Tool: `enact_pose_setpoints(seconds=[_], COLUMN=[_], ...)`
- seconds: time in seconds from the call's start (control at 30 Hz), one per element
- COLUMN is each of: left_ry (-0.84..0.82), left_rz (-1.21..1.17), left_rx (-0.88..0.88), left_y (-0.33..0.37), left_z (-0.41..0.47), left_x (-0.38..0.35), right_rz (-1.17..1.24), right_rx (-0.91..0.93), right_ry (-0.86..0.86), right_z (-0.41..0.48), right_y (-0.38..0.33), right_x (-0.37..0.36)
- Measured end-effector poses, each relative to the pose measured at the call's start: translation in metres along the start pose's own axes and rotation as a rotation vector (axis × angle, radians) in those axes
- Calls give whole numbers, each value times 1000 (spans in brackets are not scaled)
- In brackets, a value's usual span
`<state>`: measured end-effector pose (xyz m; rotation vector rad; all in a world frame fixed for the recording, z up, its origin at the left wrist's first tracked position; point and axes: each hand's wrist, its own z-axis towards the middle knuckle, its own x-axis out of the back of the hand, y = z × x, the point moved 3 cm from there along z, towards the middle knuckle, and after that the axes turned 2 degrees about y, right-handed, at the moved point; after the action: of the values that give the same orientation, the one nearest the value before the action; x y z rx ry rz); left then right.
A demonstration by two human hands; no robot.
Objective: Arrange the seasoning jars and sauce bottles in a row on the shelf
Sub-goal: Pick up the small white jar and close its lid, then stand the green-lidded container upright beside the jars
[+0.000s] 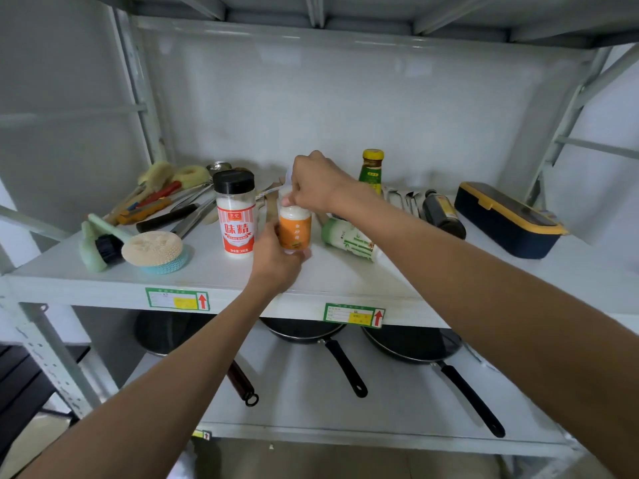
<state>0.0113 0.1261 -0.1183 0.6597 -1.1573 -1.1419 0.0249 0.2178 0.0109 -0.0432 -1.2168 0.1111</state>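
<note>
An orange-labelled seasoning jar (295, 229) stands upright near the front middle of the white shelf (345, 274). My left hand (276, 261) grips its base from below and my right hand (316, 183) closes over its white cap. Just left of it a red-labelled jar with a black lid (235, 216) stands upright. A green-and-white jar (349, 238) lies on its side to the right. Behind my right wrist a green-labelled sauce bottle with a yellow cap (371, 169) stands upright. A dark sauce bottle (442, 214) lies on its side farther right.
Knives and utensils (166, 205), a green brush (100, 245) and a round scrubber (154, 250) crowd the shelf's left end. A navy box with yellow trim (508, 219) sits at the right. Black pans (411, 344) rest on the lower shelf.
</note>
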Motion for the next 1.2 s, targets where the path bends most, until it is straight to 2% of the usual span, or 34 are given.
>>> enact_pose_setpoints(seconds=[0.17,0.33,0.4,0.6,0.8,1.03,1.2], left_ry=[8,0,4,8,0,2,4], left_rz=[-2,3,9,12,9,20,24], left_rx=[16,19,18,20,32,26,15], left_y=[1,4,4,4,4,5,5], left_z=[-1,-4,-4,-5,-5,-6,-7], left_x=[0,3,2,2,2,3,4], right_rz=[31,368,405,119,-161,-243,-112], right_rx=[-25,-101,-139,-362,-349,-354,-386], right_ry=[8,-19,21,-112,-214,-184,-144], right_z=[-3,-12,-19,-38,-59,-60,-65], right_y=[4,20,32,74,72,76,78], right_x=[-1,9,13,-18,-32,-47,-44])
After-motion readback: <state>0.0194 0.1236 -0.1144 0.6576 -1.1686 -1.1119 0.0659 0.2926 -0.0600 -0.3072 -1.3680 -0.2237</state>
